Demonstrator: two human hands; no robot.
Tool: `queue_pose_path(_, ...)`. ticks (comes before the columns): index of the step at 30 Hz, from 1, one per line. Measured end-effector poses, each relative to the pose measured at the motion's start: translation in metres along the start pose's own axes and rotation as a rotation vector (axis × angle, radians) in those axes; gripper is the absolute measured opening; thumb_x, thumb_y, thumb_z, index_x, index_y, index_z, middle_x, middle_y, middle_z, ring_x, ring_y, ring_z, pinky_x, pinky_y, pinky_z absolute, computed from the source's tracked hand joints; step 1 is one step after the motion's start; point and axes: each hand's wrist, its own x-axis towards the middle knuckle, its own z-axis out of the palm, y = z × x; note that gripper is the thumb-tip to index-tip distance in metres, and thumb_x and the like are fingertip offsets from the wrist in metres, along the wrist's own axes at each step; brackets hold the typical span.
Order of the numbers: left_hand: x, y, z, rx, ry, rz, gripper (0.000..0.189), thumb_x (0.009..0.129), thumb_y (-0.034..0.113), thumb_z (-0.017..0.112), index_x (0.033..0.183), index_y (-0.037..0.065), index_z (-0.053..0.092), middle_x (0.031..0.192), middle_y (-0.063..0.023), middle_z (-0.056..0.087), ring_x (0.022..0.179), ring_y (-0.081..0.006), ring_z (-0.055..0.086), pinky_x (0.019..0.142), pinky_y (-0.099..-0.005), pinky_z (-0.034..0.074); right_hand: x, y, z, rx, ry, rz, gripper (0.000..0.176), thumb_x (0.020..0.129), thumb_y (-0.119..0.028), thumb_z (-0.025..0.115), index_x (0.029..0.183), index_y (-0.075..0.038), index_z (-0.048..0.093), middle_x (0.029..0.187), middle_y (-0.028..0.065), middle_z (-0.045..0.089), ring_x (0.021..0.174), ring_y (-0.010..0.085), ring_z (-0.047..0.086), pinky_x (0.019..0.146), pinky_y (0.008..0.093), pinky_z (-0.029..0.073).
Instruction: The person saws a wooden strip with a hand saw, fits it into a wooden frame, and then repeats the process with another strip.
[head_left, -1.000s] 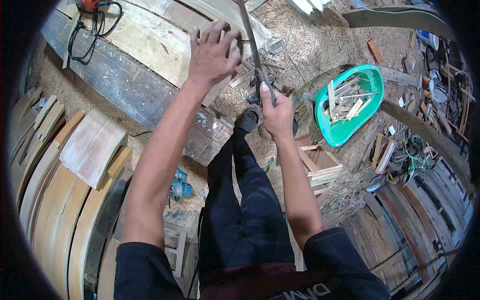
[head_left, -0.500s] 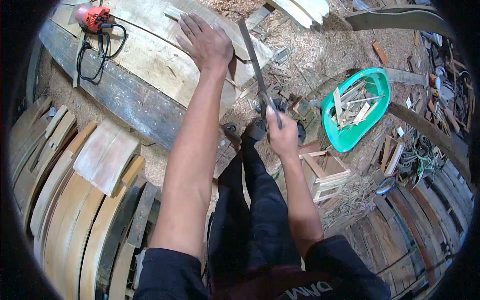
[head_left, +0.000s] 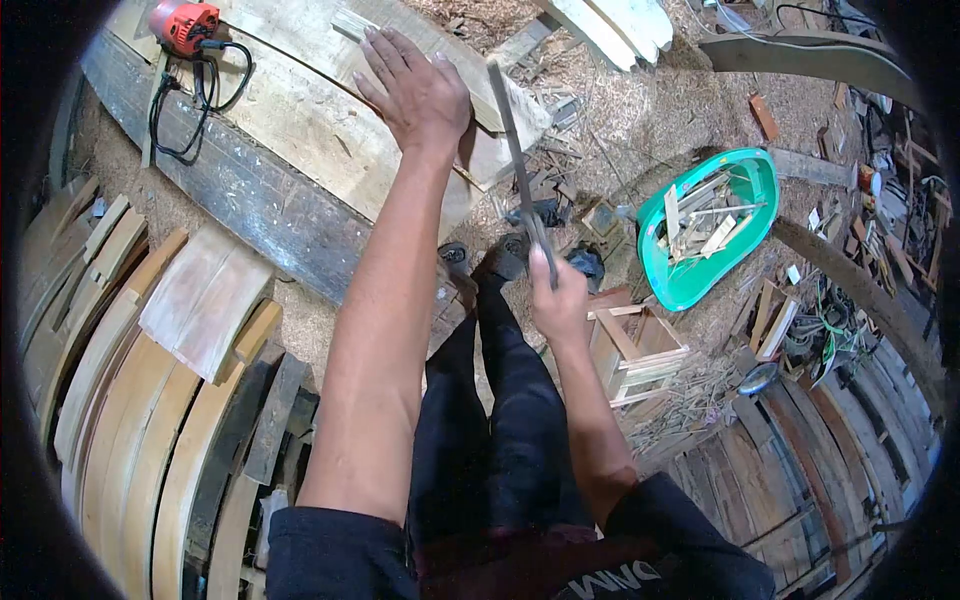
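Observation:
My left hand [head_left: 422,100] lies flat with its fingers spread, pressing on a short length of pale wood [head_left: 487,104]. That piece rests across the broad light boards [head_left: 290,115] of the work surface. In my right hand [head_left: 562,305] is a long, narrow, flat metal file [head_left: 513,140], thumb stretched along it. The file points up and away, its far part just beside the right end of the pale wood. A red power tool [head_left: 183,27] with a black cord sits at the far left of the boards.
A green tub [head_left: 672,285] of wood offcuts stands on the shaving-covered floor to the right. Near my legs is a small wooden frame box [head_left: 640,360]. Stacked planks [head_left: 140,450] fill the left, and more boards [head_left: 770,470] lie at lower right. A curved beam [head_left: 810,55] sits upper right.
My right hand and the file have shifted slightly down, the file's tip a little further right. My left hand stays on the wood. The whole view has tilted slightly.

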Motion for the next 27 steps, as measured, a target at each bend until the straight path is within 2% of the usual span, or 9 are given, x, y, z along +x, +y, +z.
queue_pose_path(6,0.001,0.0,-0.005,-0.036,-0.051,-0.038,0.073,0.099,0.035,0.038,0.154,-0.009,0.017,0.164,-0.0248,0.011,0.154,-0.0365,0.006,0.122,-0.056,0.0,0.027,-0.008,0.004,-0.001,-0.021,-0.015,0.043,0.1,-0.033,0.061,0.074,0.001,0.059,0.059,-0.0008,0.043,0.059,0.0075,0.04,0.052,0.0305,0.036)
queue_pose_path(7,0.003,0.003,-0.007,-0.046,-0.065,-0.042,0.073,0.099,0.034,0.037,0.154,-0.009,0.016,0.165,-0.0244,0.01,0.154,-0.0363,0.006,0.122,-0.0554,0.0,0.025,-0.013,0.004,0.033,-0.005,-0.05,0.046,0.1,-0.035,0.061,0.071,0.0,0.057,0.059,-0.0011,0.043,0.059,0.0073,0.04,0.052,0.0303,0.035)
queue_pose_path(11,0.007,0.006,-0.016,-0.117,-0.125,-0.103,0.07,0.101,0.034,0.034,0.155,-0.007,0.016,0.165,-0.0226,0.008,0.154,-0.0332,0.004,0.122,-0.0542,0.001,0.005,0.004,-0.002,0.046,-0.012,0.022,0.048,0.1,-0.037,0.06,0.07,0.0,0.054,0.059,-0.0018,0.042,0.059,0.007,0.039,0.052,0.0304,0.035)
queue_pose_path(14,0.009,0.007,-0.011,-0.164,-0.062,-0.13,0.07,0.101,0.033,0.037,0.155,-0.006,0.017,0.165,-0.0219,0.011,0.154,-0.0334,0.007,0.122,-0.0552,0.003,0.009,0.003,-0.004,-0.016,-0.033,0.053,0.048,0.1,-0.037,0.059,0.071,0.0,0.055,0.058,-0.0004,0.043,0.058,0.0077,0.04,0.052,0.0317,0.035)
queue_pose_path(17,0.011,0.015,-0.007,-0.049,-0.029,-0.121,0.07,0.099,0.03,0.038,0.155,-0.006,0.018,0.165,-0.0206,0.013,0.154,-0.031,0.009,0.122,-0.0551,0.005,0.023,-0.017,-0.001,-0.077,0.017,-0.081,0.047,0.1,-0.037,0.059,0.072,0.001,0.057,0.056,0.0027,0.043,0.057,0.0092,0.04,0.051,0.0334,0.036)
queue_pose_path(20,0.007,0.011,-0.002,-0.007,0.023,-0.11,0.07,0.096,0.03,0.039,0.154,-0.006,0.022,0.165,-0.0204,0.017,0.153,-0.0316,0.014,0.121,-0.0572,0.008,0.01,-0.004,0.001,-0.075,0.029,-0.07,0.048,0.1,-0.037,0.059,0.072,0.002,0.057,0.056,0.0064,0.043,0.056,0.0109,0.041,0.051,0.0348,0.037)
queue_pose_path(23,0.006,0.008,0.001,0.043,0.06,-0.097,0.069,0.095,0.031,0.04,0.153,-0.005,0.026,0.163,-0.02,0.021,0.152,-0.0321,0.018,0.119,-0.0584,0.012,-0.004,0.01,-0.006,-0.047,0.016,-0.006,0.049,0.099,-0.035,0.061,0.066,0.0,0.054,0.055,0.0022,0.04,0.056,0.0095,0.039,0.05,0.0336,0.034)
queue_pose_path(26,0.009,0.011,0.001,0.04,0.045,-0.113,0.07,0.094,0.03,0.04,0.154,-0.003,0.026,0.164,-0.0179,0.019,0.153,-0.031,0.016,0.12,-0.0575,0.01,0.021,-0.003,-0.005,-0.007,0.011,-0.094,0.049,0.101,-0.036,0.059,0.066,-0.004,0.051,0.058,-0.0067,0.04,0.056,0.0051,0.035,0.05,0.0286,0.029)
queue_pose_path(27,0.008,0.011,-0.001,0.034,0.023,-0.12,0.071,0.093,0.029,0.04,0.155,-0.002,0.025,0.165,-0.0173,0.018,0.154,-0.0308,0.015,0.12,-0.0569,0.009,0.028,-0.003,-0.003,0.0,-0.01,-0.042,0.05,0.101,-0.037,0.059,0.066,-0.003,0.05,0.057,-0.0053,0.04,0.055,0.0059,0.035,0.049,0.0295,0.029)
